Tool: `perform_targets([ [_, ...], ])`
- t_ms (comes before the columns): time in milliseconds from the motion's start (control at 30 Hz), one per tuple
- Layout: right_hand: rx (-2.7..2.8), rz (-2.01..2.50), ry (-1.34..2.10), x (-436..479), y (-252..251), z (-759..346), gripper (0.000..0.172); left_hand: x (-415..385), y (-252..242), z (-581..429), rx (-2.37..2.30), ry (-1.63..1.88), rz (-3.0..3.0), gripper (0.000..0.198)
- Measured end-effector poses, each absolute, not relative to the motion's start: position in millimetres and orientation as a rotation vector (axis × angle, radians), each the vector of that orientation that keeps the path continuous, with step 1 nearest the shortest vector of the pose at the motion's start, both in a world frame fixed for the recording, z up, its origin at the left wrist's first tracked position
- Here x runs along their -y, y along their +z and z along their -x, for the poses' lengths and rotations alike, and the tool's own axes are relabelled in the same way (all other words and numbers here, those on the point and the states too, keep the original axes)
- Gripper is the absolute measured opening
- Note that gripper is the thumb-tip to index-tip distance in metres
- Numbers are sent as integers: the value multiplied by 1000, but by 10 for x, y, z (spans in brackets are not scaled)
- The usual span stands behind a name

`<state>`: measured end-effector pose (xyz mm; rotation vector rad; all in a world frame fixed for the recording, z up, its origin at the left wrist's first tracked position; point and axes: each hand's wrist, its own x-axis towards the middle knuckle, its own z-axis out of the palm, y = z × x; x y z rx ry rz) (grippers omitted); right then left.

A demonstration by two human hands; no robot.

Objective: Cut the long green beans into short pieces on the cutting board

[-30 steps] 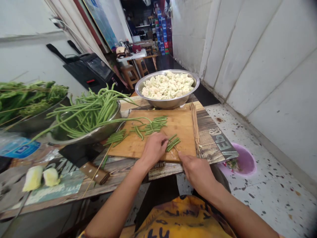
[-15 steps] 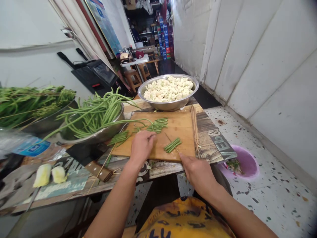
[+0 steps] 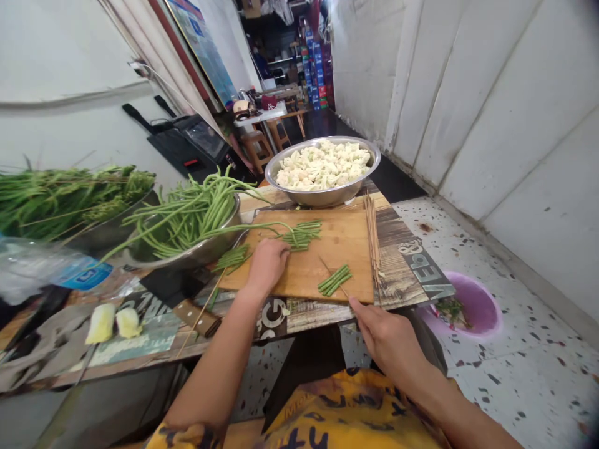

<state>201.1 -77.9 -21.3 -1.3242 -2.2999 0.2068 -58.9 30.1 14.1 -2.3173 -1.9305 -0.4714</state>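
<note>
My left hand (image 3: 267, 263) lies on the wooden cutting board (image 3: 337, 249), fingers curled down at the near end of a pile of cut green bean pieces (image 3: 302, 234). My right hand (image 3: 381, 333) sits at the board's front edge, pinching a thin bamboo skewer (image 3: 333, 276) that carries a small row of bean pieces (image 3: 335, 280). Another little heap of cut beans (image 3: 231, 257) lies at the board's left edge.
A steel bowl of long green beans (image 3: 187, 215) stands left of the board, a steel bowl of cauliflower (image 3: 322, 165) behind it. Loose skewers (image 3: 373, 234) lie on the right. A cleaver (image 3: 175, 296), leafy greens (image 3: 65, 196) and a purple floor basin (image 3: 463, 308) are around.
My left hand let go of the skewered beans and moved left and back to the pile of cut pieces. My right hand drew slightly toward me with the skewer.
</note>
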Motion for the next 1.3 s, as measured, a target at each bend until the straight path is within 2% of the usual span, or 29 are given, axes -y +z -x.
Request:
perform_targets([
  [133,2303,1328,233,801,-204,-2014,35,-245,164,528,1913,-452,2409,15],
  [333,2280,1258,303,873,-192,-2094,37,-98,102,243,1962,-733,2549,15],
  [600,2235,1235,365,929,-172,-2153,37,-98,22,128,2100,-912,2474,10],
  [1300,2230,1192,409,928,-175,-2145,38,-114,53,128,2017,-832,2505,13],
])
